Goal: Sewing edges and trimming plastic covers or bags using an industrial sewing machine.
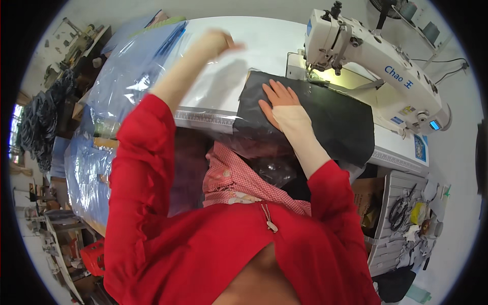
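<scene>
My right hand (284,109) lies flat with fingers spread on a piece of black sheet material (335,114), just left of the sewing machine's presser foot (317,77). One edge of the black piece reaches under that foot, where a lamp lights the bed. Raised over the white tabletop (264,38), my left hand (216,44) is blurred by motion, so its fingers cannot be made out clearly. Behind the right hand stands the white sewing machine (376,58). Clear plastic film hangs below the black piece at the table's front edge.
A pile of bluish clear plastic sheets (132,66) covers the table's left side. A ruler strip (203,118) runs along the front edge. Red checked cloth (229,175) lies over my lap. At right, a grey tray (394,218) holds scraps and tools; a red basket (94,258) sits lower left.
</scene>
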The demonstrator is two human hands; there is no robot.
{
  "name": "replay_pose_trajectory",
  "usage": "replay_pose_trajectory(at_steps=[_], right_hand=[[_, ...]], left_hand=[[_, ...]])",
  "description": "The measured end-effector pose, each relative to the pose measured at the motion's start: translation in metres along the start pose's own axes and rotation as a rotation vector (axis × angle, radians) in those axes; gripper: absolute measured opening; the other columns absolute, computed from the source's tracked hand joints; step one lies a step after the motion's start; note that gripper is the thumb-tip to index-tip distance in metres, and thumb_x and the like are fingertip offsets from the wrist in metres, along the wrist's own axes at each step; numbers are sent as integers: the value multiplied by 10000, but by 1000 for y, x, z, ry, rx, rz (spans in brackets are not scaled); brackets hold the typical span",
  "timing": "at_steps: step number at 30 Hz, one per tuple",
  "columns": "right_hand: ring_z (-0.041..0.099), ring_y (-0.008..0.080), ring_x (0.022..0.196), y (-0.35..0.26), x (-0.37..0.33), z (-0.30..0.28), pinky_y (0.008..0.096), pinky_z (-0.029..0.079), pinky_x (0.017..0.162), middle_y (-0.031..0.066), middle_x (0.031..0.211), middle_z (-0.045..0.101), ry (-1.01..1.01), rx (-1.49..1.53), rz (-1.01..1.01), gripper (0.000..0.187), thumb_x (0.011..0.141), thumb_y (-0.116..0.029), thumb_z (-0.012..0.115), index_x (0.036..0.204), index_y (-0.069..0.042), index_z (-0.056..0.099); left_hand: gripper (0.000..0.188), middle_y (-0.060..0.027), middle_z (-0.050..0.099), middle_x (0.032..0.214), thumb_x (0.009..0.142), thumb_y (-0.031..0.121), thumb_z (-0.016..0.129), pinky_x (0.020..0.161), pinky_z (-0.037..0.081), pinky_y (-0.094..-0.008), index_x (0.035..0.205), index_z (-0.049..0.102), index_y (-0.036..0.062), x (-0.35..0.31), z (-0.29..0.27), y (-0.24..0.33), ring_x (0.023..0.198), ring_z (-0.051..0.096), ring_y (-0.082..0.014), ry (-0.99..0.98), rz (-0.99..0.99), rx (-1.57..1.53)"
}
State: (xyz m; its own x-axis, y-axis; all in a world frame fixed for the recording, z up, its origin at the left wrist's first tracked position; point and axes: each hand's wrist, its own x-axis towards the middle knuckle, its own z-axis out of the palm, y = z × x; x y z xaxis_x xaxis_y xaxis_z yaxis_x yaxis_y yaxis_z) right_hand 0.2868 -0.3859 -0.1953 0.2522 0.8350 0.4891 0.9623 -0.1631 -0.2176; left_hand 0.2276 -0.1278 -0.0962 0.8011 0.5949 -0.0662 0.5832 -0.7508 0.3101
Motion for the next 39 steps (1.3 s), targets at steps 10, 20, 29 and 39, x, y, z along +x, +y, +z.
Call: replay_pose_trajectory(at_steps=[10, 20, 29, 39], right_hand=[[381, 251, 1223, 5, 51, 28, 383, 278, 1029, 119, 1309, 422, -58, 46, 24, 457, 861, -370, 485, 1239, -113, 466], [373, 232, 1234, 11, 57, 34, 381, 250, 1049, 120, 1309, 421, -95, 99, 39, 466, 857, -366, 485, 1223, -78, 484], [395, 237, 1216, 14, 58, 40, 387, 287, 1026, 120, 1278, 455, -34, 97, -14, 452, 843, -362, 523, 1194, -78, 514], [353, 233, 1249, 3, 62, 12, 373, 269, 1042, 118, 1322, 413, -218, 133, 70, 473, 877, -404, 457, 1221, -80, 492]], left_hand=[[348, -180, 559, 892, 803, 350, 579, 742, 457, -396, 1021, 578, 79, 5, -177, -94, 807, 542, -216, 825, 629, -667], [538, -86, 588, 743, 925, 512, 291, 634, 474, -270, 864, 570, 55, -206, -116, -37, 697, 564, -162, 1615, 730, -867], [492, -9, 525, 632, 888, 553, 359, 478, 404, -205, 931, 510, 86, -277, 29, -212, 524, 492, -107, 1277, -340, -1399], [413, -57, 611, 827, 867, 398, 535, 697, 472, -260, 1001, 581, 11, -290, 94, -105, 769, 593, -135, -307, -174, -803]])
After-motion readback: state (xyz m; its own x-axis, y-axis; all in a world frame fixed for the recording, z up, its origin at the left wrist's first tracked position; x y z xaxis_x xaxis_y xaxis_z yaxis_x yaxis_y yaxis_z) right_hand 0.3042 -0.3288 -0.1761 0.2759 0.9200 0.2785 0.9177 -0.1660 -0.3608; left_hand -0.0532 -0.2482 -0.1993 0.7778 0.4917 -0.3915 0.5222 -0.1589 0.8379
